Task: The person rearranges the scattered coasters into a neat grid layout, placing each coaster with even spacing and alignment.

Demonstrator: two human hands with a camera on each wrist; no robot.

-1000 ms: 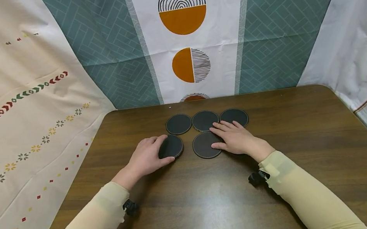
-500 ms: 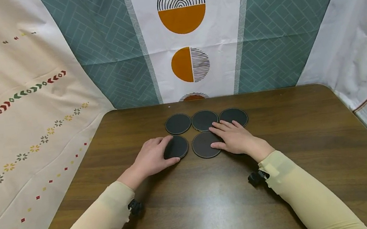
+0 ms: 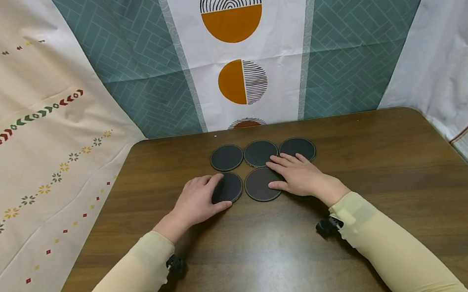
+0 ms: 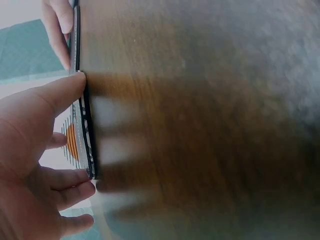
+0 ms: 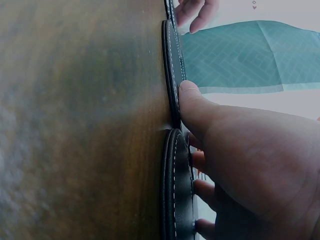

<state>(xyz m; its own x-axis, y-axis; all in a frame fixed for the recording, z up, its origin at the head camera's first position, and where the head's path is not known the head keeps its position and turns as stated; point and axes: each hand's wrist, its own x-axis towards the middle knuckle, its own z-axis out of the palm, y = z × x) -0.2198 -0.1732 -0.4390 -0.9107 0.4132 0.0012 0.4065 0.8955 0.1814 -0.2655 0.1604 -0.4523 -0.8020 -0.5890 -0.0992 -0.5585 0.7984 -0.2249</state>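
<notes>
Black round coasters with pale stitched rims lie on a wooden table (image 3: pixel 366 257). My left hand (image 3: pixel 194 201) grips the front-left coaster (image 3: pixel 230 189) by its edge, thumb on the near side and fingers around the far left. Beside it, almost touching, is the front-middle coaster (image 3: pixel 259 186). My right hand (image 3: pixel 301 176) lies with fingers spread and fairly straight, its thumb resting on that middle coaster. Beneath the right palm sits another coaster (image 5: pixel 182 200), nearly hidden in the head view but plain in the right wrist view.
Behind these, a back row holds a left coaster (image 3: pixel 226 158), a middle coaster (image 3: pixel 260 150) and a right coaster (image 3: pixel 298 147), side by side. A patterned teal and white cloth (image 3: pixel 139 79) hangs behind the table, with pale cloths at both sides.
My left hand has slid the front-left coaster rightward, narrowing the gap to the front-middle coaster. The right hand has stayed in place.
</notes>
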